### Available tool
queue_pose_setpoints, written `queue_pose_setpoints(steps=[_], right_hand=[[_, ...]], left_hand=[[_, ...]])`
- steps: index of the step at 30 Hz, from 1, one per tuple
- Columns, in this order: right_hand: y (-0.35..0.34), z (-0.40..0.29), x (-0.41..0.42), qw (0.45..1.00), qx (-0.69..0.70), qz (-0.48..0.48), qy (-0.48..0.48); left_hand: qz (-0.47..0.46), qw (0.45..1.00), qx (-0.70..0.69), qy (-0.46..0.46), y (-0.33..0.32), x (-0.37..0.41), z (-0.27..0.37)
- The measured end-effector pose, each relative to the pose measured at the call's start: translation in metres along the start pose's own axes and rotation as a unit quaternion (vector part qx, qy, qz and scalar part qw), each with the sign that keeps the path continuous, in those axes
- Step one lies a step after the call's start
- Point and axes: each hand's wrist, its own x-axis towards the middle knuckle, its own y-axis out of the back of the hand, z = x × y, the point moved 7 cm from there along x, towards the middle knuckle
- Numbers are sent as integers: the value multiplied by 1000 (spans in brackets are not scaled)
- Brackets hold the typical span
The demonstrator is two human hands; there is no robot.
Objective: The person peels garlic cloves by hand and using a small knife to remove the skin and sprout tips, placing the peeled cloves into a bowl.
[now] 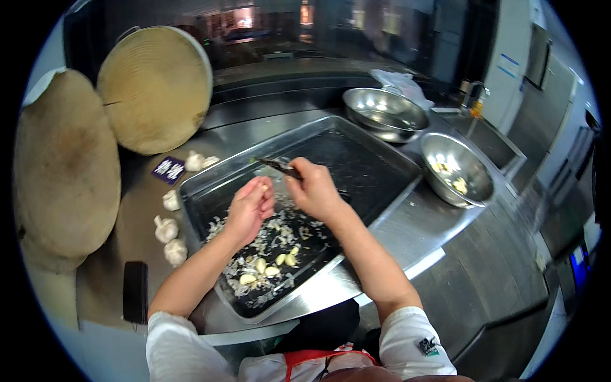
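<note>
Over the dark metal tray, my left hand has its fingers closed on a small pale garlic clove, mostly hidden by the fingers. My right hand grips a small knife, its dark blade pointing left above the left hand. The hands are close but apart. Papery garlic skins cover the near left part of the tray, and several peeled garlic cloves lie among them at the near end. Whole garlic bulbs sit on the steel counter along the tray's left side.
Two round wooden boards stand at the left. A dark purple card with writing and a black object lie on the counter. At right are an empty-looking steel basin, a steel bowl holding garlic cloves, and a sink.
</note>
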Motion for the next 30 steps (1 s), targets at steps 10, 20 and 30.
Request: queue_pose_setpoints(steps=[10, 20, 30], right_hand=[[-12, 15, -6, 994, -109, 8, -25], [-12, 14, 1, 996, -65, 2, -63], [-20, -15, 43, 994, 80, -25, -73]], left_hand=[[6, 872, 443, -209, -27, -13, 15], [-58, 901, 418, -104, -21, -4, -3], [-13, 990, -27, 139, 7, 1, -14]])
